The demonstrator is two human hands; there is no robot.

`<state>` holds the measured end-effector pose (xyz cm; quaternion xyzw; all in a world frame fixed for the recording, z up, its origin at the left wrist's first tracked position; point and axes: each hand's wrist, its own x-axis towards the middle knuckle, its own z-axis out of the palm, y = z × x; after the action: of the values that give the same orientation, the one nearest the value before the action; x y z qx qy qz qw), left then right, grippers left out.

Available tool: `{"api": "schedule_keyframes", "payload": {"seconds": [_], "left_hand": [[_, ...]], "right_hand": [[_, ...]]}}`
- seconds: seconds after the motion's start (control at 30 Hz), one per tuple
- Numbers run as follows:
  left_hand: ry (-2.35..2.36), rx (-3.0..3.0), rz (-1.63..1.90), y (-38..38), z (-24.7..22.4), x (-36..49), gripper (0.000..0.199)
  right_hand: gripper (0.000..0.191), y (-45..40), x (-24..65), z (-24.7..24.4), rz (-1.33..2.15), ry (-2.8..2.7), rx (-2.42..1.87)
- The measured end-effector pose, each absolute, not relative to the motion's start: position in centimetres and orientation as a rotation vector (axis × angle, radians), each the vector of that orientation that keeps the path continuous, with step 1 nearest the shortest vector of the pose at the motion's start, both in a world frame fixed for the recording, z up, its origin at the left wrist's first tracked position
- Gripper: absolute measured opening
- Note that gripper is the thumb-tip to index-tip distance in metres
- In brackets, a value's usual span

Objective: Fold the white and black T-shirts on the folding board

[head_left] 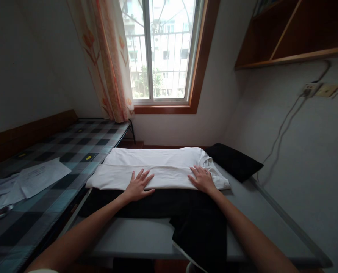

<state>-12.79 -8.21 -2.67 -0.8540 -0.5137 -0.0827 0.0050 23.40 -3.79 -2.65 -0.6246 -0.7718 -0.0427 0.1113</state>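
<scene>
A white shirt (163, 157) lies sideways across a grey table, its collar toward the right. Its near side is folded over into a long flat strip. Flat on the left part of this strip rests my left hand (139, 185), fingers spread. On the right part, close to the collar, my right hand (202, 179) lies palm down with its fingers stretched out. Black cloth (199, 231) shows under the white and hangs over the near table edge. A black sleeve-like piece (234, 161) sticks out at the back right. Whether black and white are one garment, I cannot tell.
To the left is a bed with a checked mattress (52, 146), bearing white plastic packets (42, 176). The grey table (135, 237) meets the wall on the right, where a cord (282, 125) hangs from a socket. Ahead are a curtain (109, 64) and a window (169, 53).
</scene>
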Motion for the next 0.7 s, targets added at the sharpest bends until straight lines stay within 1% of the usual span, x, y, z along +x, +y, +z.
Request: {"api": "schedule_keyframes", "payload": {"seconds": [0.1,0.2,0.3,0.4,0.53,0.7], "left_hand": [[-1.613,-2.678,-0.273,-8.2,-2.5,-12.8,0.070],[-1.616,-2.680,-0.288,-8.2,-2.4,-12.8,0.067],[-1.636,-2.673,-0.294,-7.9,-2.5,-12.9,0.061],[-1.706,-2.631,-0.297,-7.0,-2.8,-13.5,0.054],[-1.877,-2.493,-0.275,-5.1,-2.5,-16.1,0.053],[-2.074,-2.258,-0.282,-3.9,-0.1,-22.0,0.047]], "right_hand": [[0.042,-3.2,25.2,-2.2,-0.207,-2.145,-1.859],[0.038,-2.3,27.6,-2.0,-0.267,-1.927,-1.989],[0.042,-1.5,29.7,-2.5,-0.111,-1.756,-2.130],[0.042,-1.2,30.7,-3.1,0.013,-1.701,-2.152],[0.040,-1.2,30.8,-3.4,0.035,-1.691,-2.112],[0.038,-1.2,30.9,-3.5,0.043,-1.664,-2.064]]}}
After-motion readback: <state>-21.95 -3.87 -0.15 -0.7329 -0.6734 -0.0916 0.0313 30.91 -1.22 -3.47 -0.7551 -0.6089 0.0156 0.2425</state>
